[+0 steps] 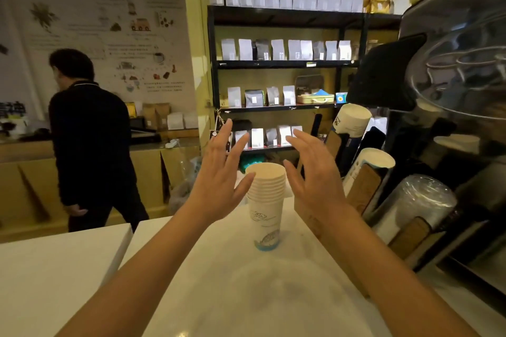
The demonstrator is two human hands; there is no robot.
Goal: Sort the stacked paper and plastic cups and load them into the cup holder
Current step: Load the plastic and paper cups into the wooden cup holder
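A stack of several white paper cups [266,205] with a blue printed base stands upright on the white counter [246,282]. My left hand [219,180] hovers just left of its rim with straight, spread fingers; the thumb is close to the rims. My right hand [315,178] hovers just right of the stack, fingers spread, holding nothing. At the right stands the cup holder [410,235], with wooden-fronted slots tilted towards me. It carries two paper cup stacks [353,120] [372,161] and a wrapped stack of clear plastic cups [421,202].
A dark coffee machine [460,90] fills the right side behind the holder. A person in black [90,139] stands behind the counter at left. Black shelves [282,63] with coffee bags line the back wall. A second white countertop [54,268] lies at the left.
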